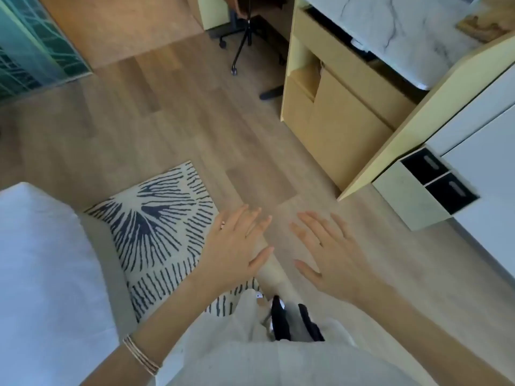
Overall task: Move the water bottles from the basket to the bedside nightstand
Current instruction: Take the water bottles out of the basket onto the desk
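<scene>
My left hand (237, 246) and my right hand (331, 252) hover side by side over the wooden floor, palms down, fingers spread, holding nothing. A bracelet circles my left wrist. No water bottle, basket or nightstand shows in the head view. Below the hands I see my light trousers and dark shoes.
A white bed (41, 274) fills the lower left, with a cream rug with dark stripes (156, 229) beside it. A yellow-framed wooden cabinet with a marble top (348, 112) stands at the right, a small unit with two black drawers (434, 185) below it. Chair and stand legs (239, 43) rise at the back.
</scene>
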Demonstrator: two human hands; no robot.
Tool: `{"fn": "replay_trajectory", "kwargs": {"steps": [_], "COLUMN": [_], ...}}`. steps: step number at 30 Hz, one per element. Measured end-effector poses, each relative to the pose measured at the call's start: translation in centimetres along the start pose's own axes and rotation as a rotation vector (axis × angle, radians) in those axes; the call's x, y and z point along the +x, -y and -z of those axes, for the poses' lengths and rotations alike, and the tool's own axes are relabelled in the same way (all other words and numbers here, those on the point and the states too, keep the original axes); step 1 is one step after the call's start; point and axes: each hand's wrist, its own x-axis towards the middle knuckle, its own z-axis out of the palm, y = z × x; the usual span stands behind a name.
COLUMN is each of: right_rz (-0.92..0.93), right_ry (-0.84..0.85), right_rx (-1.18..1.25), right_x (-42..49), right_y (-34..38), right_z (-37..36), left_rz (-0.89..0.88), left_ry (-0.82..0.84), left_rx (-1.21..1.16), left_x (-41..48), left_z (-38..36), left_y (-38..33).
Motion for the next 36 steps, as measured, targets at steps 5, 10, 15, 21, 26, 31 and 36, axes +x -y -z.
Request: {"fn": "replay_trajectory", "kwargs": {"steps": [5, 10, 15, 21, 26, 31, 36], "right_rz": [0.102, 0.14, 0.131, 0.092, 0.084, 0.119, 0.082], "right_ry": [-0.076, -0.167, -0.196, -0.148, -0.162, -0.17, -0.202], "right_rx": [-0.014, 0.032, 0.062, 0.071, 0.076, 0.044, 0.059], "right_x": [1.4, 3.5, 6.0, 11.5, 17.6, 23.8, 28.7], "right_y": [0.0, 0.2, 0.8, 2.2, 3.9, 5.0, 5.2], "right_z": [0.5, 1.4, 0.5, 0.0, -0.3, -0.7, -0.3], "left_rz": [-0.007, 0.032, 0.024, 0.03, 0.029, -0.024, -0.084], "left_ry": [-0.094, -0.169, -0.137, -0.079, -0.049, -0.044, -0.065], "left_rx": [0.016, 0.021, 0.009, -0.037, -0.044, -0.031, -0.034], "left_x": [-0.6, 0.2, 0.9, 2.2, 4.5, 7.4, 10.3], "left_z": [0.4, 0.6, 0.3, 0.3, 0.9, 1.4, 1.9], "left_y": [0.8, 2.7, 5.3, 11.0, 17.4, 23.7, 28.7]}}
